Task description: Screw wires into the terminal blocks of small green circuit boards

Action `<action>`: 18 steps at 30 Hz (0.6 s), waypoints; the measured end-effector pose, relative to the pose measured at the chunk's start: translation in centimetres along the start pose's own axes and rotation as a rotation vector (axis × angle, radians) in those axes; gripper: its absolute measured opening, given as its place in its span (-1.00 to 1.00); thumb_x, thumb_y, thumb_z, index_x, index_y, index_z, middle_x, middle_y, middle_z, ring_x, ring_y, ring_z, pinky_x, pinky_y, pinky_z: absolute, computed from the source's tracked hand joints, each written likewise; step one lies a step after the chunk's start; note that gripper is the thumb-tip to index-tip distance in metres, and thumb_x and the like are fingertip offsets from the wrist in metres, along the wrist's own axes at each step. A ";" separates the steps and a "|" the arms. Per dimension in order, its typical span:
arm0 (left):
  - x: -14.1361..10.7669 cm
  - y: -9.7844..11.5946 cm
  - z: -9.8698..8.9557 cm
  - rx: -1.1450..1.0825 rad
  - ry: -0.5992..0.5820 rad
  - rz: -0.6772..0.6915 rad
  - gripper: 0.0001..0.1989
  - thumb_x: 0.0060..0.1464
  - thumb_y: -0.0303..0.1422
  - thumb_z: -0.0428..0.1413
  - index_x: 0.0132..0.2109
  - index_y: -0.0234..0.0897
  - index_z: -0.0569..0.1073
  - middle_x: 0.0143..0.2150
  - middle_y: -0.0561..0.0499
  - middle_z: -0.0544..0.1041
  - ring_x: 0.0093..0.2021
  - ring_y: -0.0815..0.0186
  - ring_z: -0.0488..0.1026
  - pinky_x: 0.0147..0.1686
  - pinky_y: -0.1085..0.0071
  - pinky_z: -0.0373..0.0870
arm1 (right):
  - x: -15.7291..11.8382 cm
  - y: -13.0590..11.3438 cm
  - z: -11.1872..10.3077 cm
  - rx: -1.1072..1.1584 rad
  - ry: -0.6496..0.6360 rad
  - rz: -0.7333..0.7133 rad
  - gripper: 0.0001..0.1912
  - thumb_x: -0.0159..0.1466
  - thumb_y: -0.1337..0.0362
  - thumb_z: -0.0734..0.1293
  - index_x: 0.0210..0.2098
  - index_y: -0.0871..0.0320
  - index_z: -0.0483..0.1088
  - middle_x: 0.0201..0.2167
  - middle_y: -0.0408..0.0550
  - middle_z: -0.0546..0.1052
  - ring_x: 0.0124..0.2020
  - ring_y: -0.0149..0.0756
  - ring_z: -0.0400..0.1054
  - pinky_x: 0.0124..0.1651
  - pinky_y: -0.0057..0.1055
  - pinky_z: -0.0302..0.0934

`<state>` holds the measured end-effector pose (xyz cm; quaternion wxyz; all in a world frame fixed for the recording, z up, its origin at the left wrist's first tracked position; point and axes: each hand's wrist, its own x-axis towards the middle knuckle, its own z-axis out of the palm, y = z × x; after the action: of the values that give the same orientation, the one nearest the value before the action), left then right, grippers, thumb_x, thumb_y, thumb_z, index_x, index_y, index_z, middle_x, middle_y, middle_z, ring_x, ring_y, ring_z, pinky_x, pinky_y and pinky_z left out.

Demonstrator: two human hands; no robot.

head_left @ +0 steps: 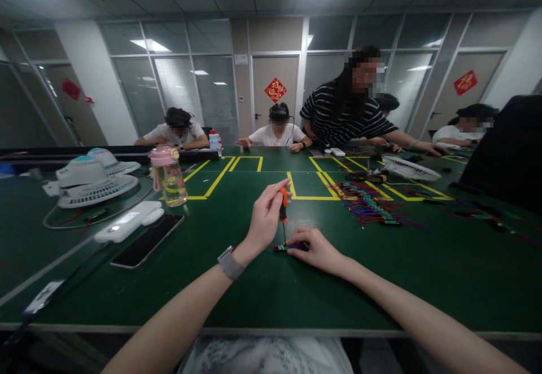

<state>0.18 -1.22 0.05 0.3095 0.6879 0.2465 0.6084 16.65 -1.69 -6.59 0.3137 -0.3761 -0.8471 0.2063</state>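
Observation:
My left hand [267, 210] is closed on a screwdriver [283, 207] with an orange and black handle. The screwdriver stands nearly upright, its thin shaft pointing down at a small green circuit board [280, 248] with red and blue wires. Whether the tip touches a screw is too small to tell. Low on the table, my right hand [312, 247] pinches the right end of the board or its wires; the fingers partly hide what they hold.
A phone [148, 241], a white device [129, 221], a pink-capped bottle [173, 185] and white fan parts [99, 185] lie left. A row of wired circuit boards [370, 202] lies right. Yellow tape [311, 198] marks the green table [237, 300]. Several people sit or stand across it.

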 end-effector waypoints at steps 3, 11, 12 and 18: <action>-0.1 0.1 0.0 0.005 0.004 0.002 -0.69 0.22 -0.30 0.00 0.07 -0.24 0.43 -0.12 -0.07 0.46 -0.20 0.34 0.45 -0.20 0.42 0.44 | 0.0 0.0 0.0 -0.005 -0.002 0.002 -0.86 0.14 0.39 0.39 -0.29 0.18 0.57 -0.36 -0.05 0.50 -0.36 -0.34 0.38 -0.25 -0.43 0.27; -0.1 -0.1 -0.1 0.043 -0.020 -0.003 -0.67 0.25 -0.29 -0.05 0.10 -0.18 0.42 -0.02 -0.08 0.39 -0.13 0.34 0.43 -0.17 0.42 0.44 | 0.1 -0.4 -0.2 -0.005 -0.010 0.011 -0.85 0.13 0.40 0.39 -0.29 0.18 0.57 -0.36 -0.05 0.50 -0.36 -0.35 0.38 -0.28 -0.45 0.25; -0.1 -0.1 0.0 -0.013 -0.029 -0.029 -0.64 0.26 -0.29 -0.08 0.14 -0.20 0.38 0.00 -0.09 0.41 -0.14 0.33 0.44 -0.17 0.40 0.46 | 0.1 -0.5 -0.2 -0.004 -0.012 0.013 -0.85 0.14 0.40 0.39 -0.29 0.19 0.57 -0.36 -0.05 0.50 -0.36 -0.35 0.38 -0.28 -0.45 0.25; 0.2 -0.3 -0.2 0.080 0.073 -0.004 -0.73 0.12 -0.30 0.13 -0.03 -0.24 0.49 -0.16 -0.05 0.45 -0.20 0.36 0.45 -0.19 0.44 0.45 | 0.0 -0.3 -0.2 0.006 -0.013 0.014 -0.86 0.14 0.39 0.39 -0.28 0.19 0.57 -0.37 -0.05 0.50 -0.37 -0.36 0.37 -0.27 -0.44 0.26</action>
<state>0.05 -0.84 -0.02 0.2739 0.6766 0.2831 0.6221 16.61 -1.80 -6.32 0.3077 -0.3798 -0.8459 0.2136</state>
